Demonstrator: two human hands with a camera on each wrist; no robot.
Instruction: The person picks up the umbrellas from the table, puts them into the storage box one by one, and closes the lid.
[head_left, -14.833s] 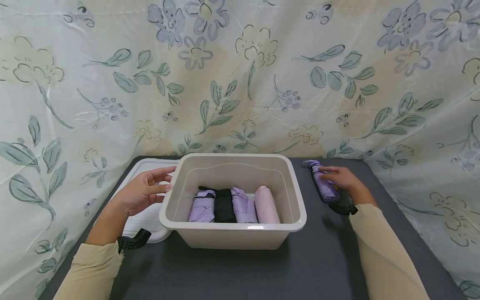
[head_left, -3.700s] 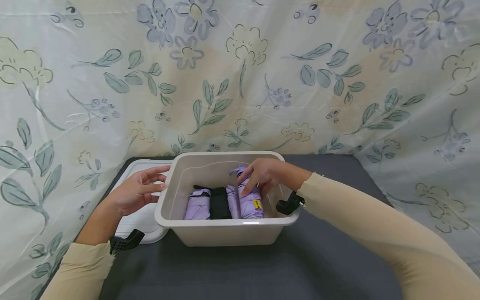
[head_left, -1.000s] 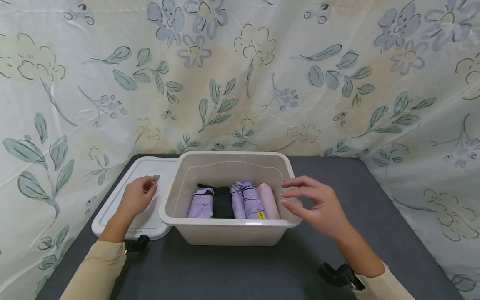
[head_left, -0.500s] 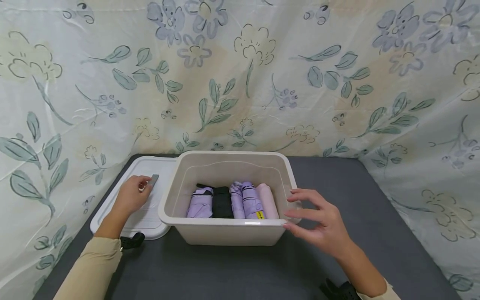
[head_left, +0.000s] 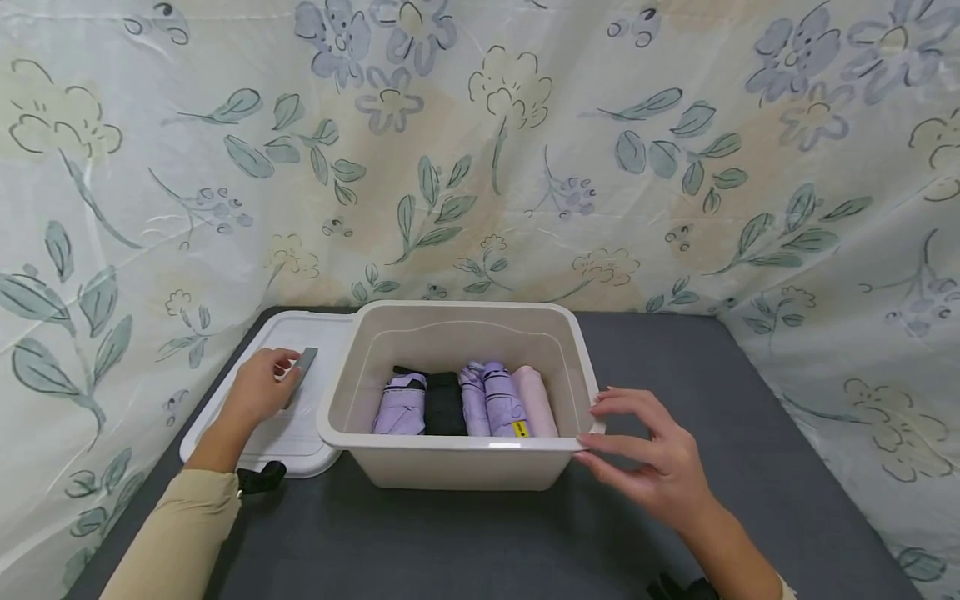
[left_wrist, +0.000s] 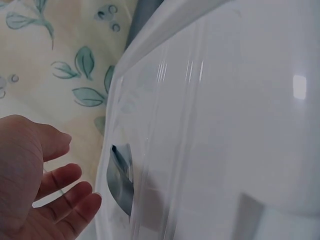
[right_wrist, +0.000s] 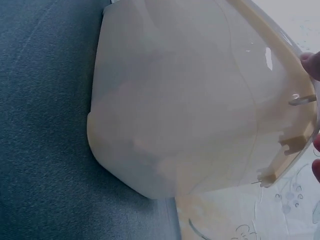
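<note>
A beige storage bin (head_left: 465,464) stands on the dark table with several folded umbrellas in a row inside. A purple umbrella (head_left: 402,407) lies leftmost, beside a black umbrella (head_left: 446,406). Then come a narrow purple one, a purple umbrella (head_left: 502,398) with a yellow tag, and a pink umbrella (head_left: 534,400). My right hand (head_left: 660,467) touches the bin's front right rim corner with extended fingertips. My left hand (head_left: 261,387) hovers, loosely bent, over the white lid (head_left: 303,433), close to its grey strip (head_left: 306,362). The left wrist view shows the fingers apart from that grey strip (left_wrist: 120,182).
The lid lies left of the bin, partly under its overhanging rim. A floral curtain (head_left: 495,167) hangs behind and along both sides of the table. Dark tabletop (head_left: 637,367) extends right of the bin.
The tagged purple umbrella moved from the table at right into the bin. My left hand left the bin rim for the lid. My right hand withdrew from inside and came to the rim corner.
</note>
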